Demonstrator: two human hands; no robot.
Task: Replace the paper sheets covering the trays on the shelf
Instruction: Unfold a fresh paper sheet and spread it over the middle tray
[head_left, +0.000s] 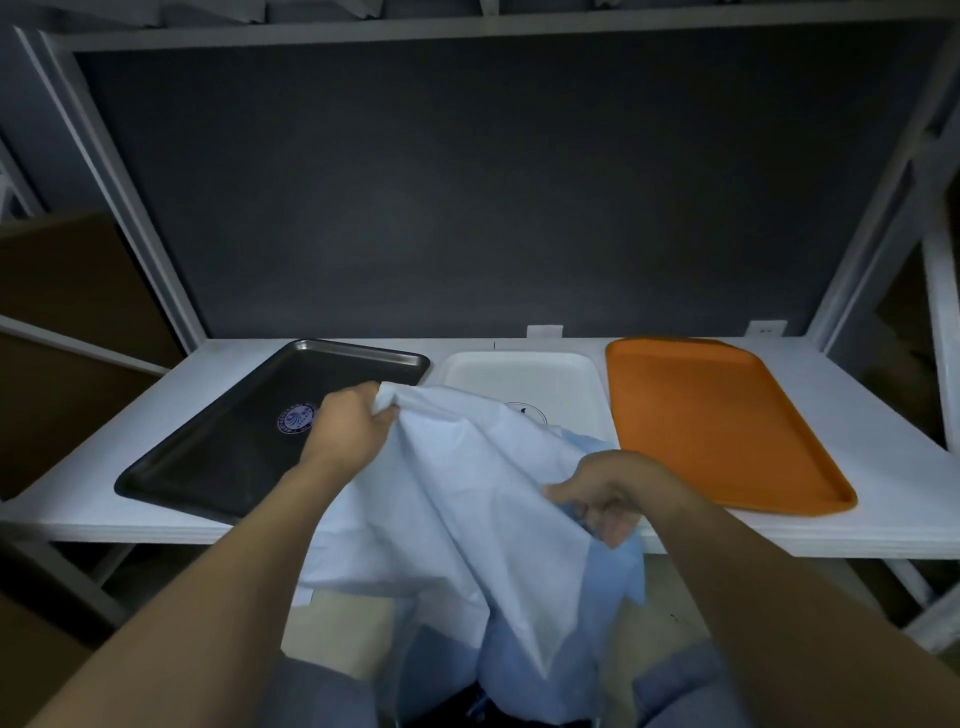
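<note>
Three trays lie side by side on the white shelf (883, 467): a black tray (218, 452) with a round logo at the left, a white tray (519, 374) in the middle, an orange tray (717, 421) at the right. None of the trays has a sheet lying flat in it. A pale blue paper sheet (467, 499) hangs crumpled over the shelf's front edge and hides the near part of the white tray. My left hand (348, 421) pinches its upper corner above the black tray. My right hand (608, 493) grips its bunched edge near the shelf front.
A dark back panel closes the shelf bay, with grey metal uprights at both sides and a shelf above. Brown cardboard boxes (78, 291) stand at the left. More blue sheet material (545, 665) hangs below the shelf, by my knees.
</note>
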